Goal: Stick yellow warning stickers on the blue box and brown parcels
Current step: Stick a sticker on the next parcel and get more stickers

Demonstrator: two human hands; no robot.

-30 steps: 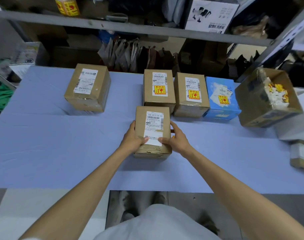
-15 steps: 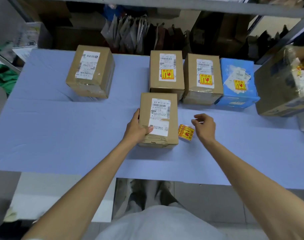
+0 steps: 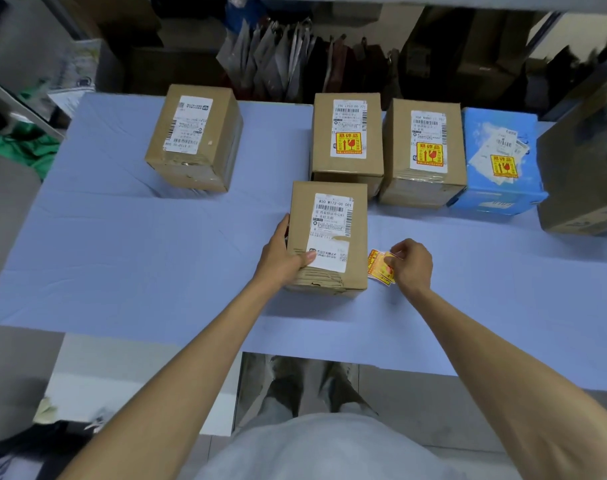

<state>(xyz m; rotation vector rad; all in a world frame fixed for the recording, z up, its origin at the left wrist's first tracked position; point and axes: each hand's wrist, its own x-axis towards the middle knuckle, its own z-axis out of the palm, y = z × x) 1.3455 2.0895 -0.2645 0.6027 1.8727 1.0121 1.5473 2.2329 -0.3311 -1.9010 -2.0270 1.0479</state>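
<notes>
A brown parcel (image 3: 329, 233) with only a white shipping label stands near the table's front; my left hand (image 3: 283, 258) grips its left side, thumb on top. Just to its right a small stack of yellow warning stickers (image 3: 378, 266) lies on the cloth, and my right hand (image 3: 411, 261) pinches at its top edge. Behind, two brown parcels (image 3: 347, 136) (image 3: 423, 150) and the blue box (image 3: 499, 161) each carry a yellow sticker. Another brown parcel (image 3: 194, 136) at the back left has no yellow sticker.
The table (image 3: 139, 258) has a pale blue cover. A large open cardboard box (image 3: 582, 174) stands at the right edge. Dark shelving with hanging bags (image 3: 288, 57) runs behind the table. My feet show under the front edge.
My right hand left the front parcel's right side and moved down onto the yellow stickers beside it. My left hand stayed on the parcel. The camera tilted down.
</notes>
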